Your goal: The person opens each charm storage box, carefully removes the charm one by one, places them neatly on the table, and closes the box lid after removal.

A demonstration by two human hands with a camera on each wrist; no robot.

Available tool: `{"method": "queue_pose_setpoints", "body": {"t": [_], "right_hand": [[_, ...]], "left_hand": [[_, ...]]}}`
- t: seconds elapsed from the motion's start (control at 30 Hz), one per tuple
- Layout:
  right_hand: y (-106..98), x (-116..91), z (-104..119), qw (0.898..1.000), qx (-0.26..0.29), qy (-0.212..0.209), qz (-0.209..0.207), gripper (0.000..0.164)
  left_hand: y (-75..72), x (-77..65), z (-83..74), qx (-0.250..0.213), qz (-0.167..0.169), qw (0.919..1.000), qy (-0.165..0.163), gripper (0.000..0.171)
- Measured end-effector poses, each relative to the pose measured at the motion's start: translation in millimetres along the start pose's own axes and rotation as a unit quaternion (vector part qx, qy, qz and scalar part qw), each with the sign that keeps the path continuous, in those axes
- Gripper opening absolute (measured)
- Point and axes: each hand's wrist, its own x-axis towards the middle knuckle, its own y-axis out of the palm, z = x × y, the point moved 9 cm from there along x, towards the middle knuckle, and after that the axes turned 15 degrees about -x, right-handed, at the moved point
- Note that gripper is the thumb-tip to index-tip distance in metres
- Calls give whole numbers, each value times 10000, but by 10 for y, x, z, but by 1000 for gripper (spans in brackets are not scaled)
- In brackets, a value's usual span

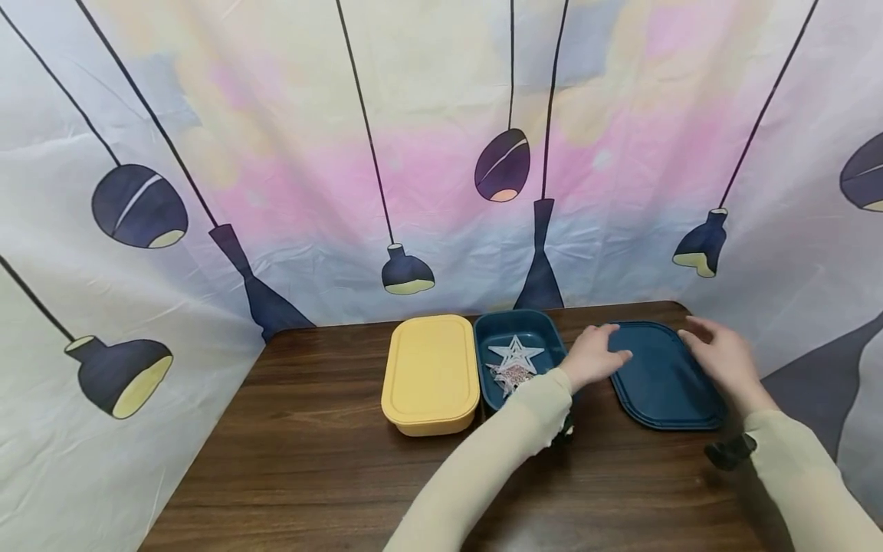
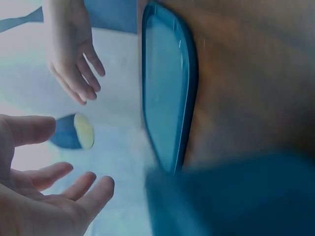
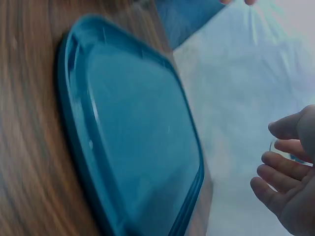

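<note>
While my left hand (image 1: 592,357) and right hand (image 1: 727,362), relaxed, empty, flank the blue lid (image 1: 662,379), only head view shows stars (image 1: 515,357).

Dark-blue lid (image 1: 664,376); dark-blue container (image 1: 541,336); yellow box (image 1: 433,369); brown wood-grained table (image 1: 310,445).

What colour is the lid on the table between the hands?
The lid is dark blue; the head view shows it best.

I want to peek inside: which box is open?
The blue box, right of the yellow box: you can see stars inside it, while the yellow one is covered.
</note>
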Motion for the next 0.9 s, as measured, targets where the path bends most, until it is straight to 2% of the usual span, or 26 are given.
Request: {"method": "queue_pose_setpoints", "body": {"t": [0.13, 0.33, 0.5, 0.7, 0.9], "right_hand": [[4, 10, 289, 9994, -7, -330, 30, 60], [95, -10, 723, 9973, -89, -704, 183, 61], [228, -63, 992, 9950, -72, -910, 406, 63], [428, -156, 1226, 9897, -7, -1257, 687, 66], [616, -284, 1377, 9842, 90, -1571, 818, 70]], "left_hand": [[-273, 36, -16, 391, -137, 9990, 162, 51], [-689, 50, 22, 559, -188, 9977, 326, 51], [-983, 23, 64, 960, -124, 9949, 295, 53], [-1207, -9, 171, 1303, 14, 9913, 180, 53], [-1289, -59, 326, 1715, 262, 9848, 69, 52]]}}
